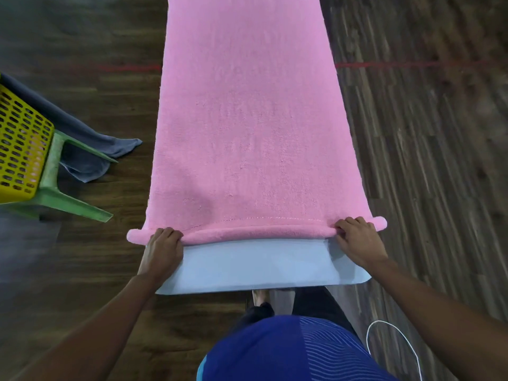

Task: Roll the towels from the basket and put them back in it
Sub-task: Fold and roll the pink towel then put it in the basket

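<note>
A long pink towel (247,119) lies flat along a pale blue-grey table (258,268), running away from me. Its near end is turned over into a thin roll (258,233) that sticks out past both table sides. My left hand (162,250) presses on the roll's left part with curled fingers. My right hand (358,240) grips the roll's right part the same way. A yellow perforated basket (22,144) stands at the left edge of view on a green plastic stool (52,185). A grey-blue towel (90,149) hangs out of the basket onto the floor.
Dark wooden floor surrounds the table, with a red line (412,64) across it further off. A white cable (395,336) loops on the floor at my lower right. My blue shirt and feet show below the table's near edge.
</note>
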